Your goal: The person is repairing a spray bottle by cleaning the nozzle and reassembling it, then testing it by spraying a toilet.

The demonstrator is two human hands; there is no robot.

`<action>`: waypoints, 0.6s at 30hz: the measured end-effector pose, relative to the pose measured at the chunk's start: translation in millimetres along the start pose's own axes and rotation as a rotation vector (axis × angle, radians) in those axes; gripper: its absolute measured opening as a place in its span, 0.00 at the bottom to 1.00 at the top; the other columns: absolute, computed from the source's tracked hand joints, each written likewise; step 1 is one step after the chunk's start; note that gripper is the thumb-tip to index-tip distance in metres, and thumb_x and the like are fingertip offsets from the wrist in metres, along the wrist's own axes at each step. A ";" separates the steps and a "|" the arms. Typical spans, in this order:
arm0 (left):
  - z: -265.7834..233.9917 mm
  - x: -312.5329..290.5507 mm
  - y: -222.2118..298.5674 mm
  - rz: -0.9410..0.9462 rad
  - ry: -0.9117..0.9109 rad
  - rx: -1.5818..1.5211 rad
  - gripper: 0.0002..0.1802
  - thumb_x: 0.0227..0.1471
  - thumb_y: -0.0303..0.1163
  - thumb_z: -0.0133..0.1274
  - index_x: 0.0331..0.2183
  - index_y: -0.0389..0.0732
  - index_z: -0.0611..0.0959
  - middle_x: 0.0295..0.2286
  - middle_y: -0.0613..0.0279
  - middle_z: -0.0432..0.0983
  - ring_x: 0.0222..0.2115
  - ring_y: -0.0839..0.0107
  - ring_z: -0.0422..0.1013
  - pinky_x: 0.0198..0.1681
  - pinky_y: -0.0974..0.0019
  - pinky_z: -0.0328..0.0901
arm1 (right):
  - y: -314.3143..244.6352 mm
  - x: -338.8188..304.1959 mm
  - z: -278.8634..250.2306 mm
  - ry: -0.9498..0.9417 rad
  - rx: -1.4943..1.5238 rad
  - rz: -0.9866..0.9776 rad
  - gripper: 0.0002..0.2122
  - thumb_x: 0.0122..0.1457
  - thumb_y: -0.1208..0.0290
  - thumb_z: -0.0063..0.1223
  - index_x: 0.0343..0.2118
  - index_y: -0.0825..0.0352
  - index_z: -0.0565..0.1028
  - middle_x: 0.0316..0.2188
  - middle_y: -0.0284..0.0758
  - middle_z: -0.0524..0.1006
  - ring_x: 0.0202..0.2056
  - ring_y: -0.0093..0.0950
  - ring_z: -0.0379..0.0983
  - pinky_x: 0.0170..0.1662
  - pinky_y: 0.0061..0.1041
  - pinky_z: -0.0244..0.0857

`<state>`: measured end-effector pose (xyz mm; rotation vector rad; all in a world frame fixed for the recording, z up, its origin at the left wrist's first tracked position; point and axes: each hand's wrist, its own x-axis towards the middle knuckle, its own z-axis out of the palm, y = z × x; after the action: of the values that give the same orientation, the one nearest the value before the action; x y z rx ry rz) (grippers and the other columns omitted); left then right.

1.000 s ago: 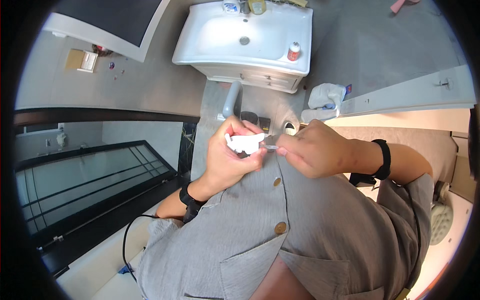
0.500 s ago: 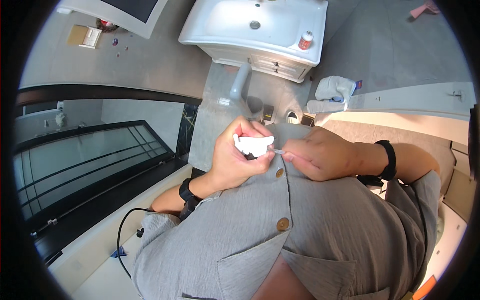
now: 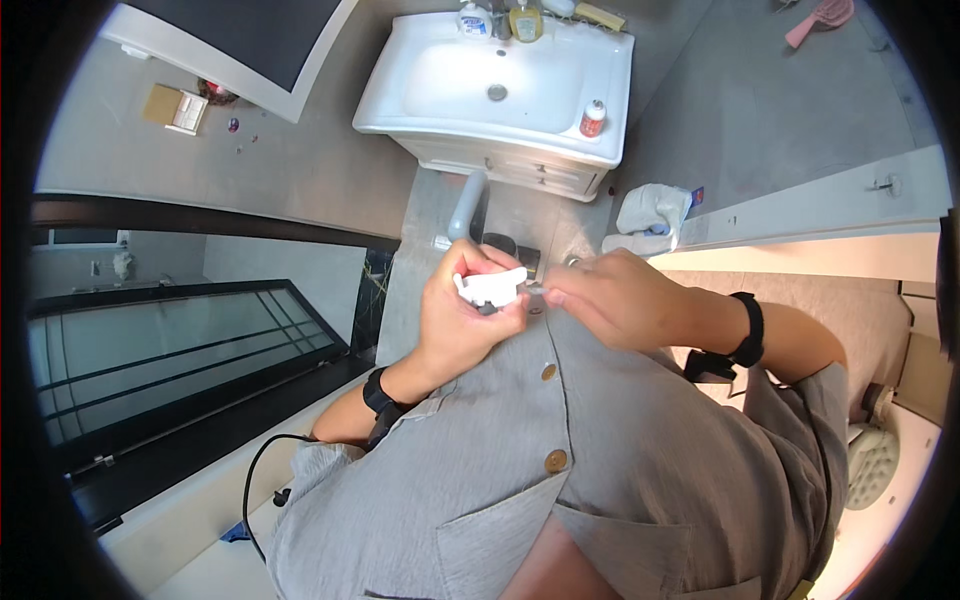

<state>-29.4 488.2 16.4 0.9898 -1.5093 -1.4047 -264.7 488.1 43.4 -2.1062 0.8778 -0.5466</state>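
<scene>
In front of my chest, my left hand [image 3: 450, 318] is closed round a small white plastic piece [image 3: 490, 288] with a raised bit at its left end and a darker underside. My right hand [image 3: 628, 300] pinches a slim, pale stick-like thing [image 3: 535, 288] between thumb and forefinger. Its tip points left and meets or nearly meets the right edge of the white piece; contact cannot be made out. The other end of the slim thing is hidden in my right fingers, so its kind does not show.
Ahead stands a white washbasin [image 3: 560, 100] on a cabinet, with a red-and-white bottle [image 3: 593, 119] on its right rim and soap bottles [image 3: 525, 22] behind. A grey-blue pipe [image 3: 466, 205] rises below. A white cloth bundle [image 3: 648, 214] lies right; a dark-framed glass panel [image 3: 190, 350] is left.
My view has tilted up, bringing the soap bottles behind the basin into sight. Both hands appear slightly further left, still holding the white piece and the slim thing.
</scene>
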 end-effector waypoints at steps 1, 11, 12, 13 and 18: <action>2.0 7.2 -2.7 0.073 0.016 0.059 0.19 0.44 0.15 0.61 0.32 0.39 0.67 0.33 0.58 0.76 0.29 0.79 0.71 0.31 0.74 0.68 | 2.8 2.0 -0.8 0.020 -0.013 0.031 0.07 0.66 0.69 0.48 0.34 0.67 0.70 0.24 0.45 0.75 0.28 0.48 0.74 0.32 0.45 0.65; 7.0 59.3 -6.8 -0.058 0.096 -0.122 0.16 0.49 0.14 0.58 0.32 0.39 0.67 0.34 0.55 0.76 0.22 0.79 0.70 0.19 0.73 0.66 | 13.3 15.5 -20.1 0.685 -0.293 -0.254 0.10 0.61 0.76 0.54 0.45 0.67 0.77 0.28 0.38 0.76 0.30 0.41 0.74 0.37 0.34 0.68; 9.1 63.5 -2.6 -0.098 0.111 -0.232 0.15 0.50 0.15 0.57 0.32 0.40 0.67 0.34 0.55 0.75 0.21 0.78 0.70 0.19 0.72 0.66 | 11.2 0.3 -17.2 0.638 -0.133 -0.234 0.10 0.62 0.77 0.55 0.46 0.68 0.76 0.28 0.36 0.76 0.29 0.35 0.73 0.36 0.29 0.67; 12.2 68.1 -3.6 -0.072 0.126 -0.325 0.15 0.51 0.15 0.58 0.34 0.39 0.68 0.33 0.58 0.76 0.21 0.77 0.71 0.20 0.71 0.66 | 10.4 -9.1 -14.9 0.592 0.023 -0.213 0.11 0.62 0.77 0.55 0.47 0.69 0.74 0.28 0.34 0.76 0.27 0.28 0.72 0.35 0.23 0.66; 38.8 90.4 13.1 0.035 0.132 -0.635 0.16 0.54 0.16 0.58 0.33 0.42 0.67 0.33 0.57 0.76 0.18 0.75 0.68 0.18 0.70 0.64 | 18.0 17.7 -12.3 0.615 0.814 0.171 0.11 0.68 0.71 0.54 0.49 0.69 0.72 0.31 0.25 0.75 0.29 0.12 0.67 0.31 0.16 0.64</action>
<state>-97.2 417.8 33.3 0.6350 -0.8814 -1.6104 -267.8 460.7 38.2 -1.1182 0.9320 -1.2480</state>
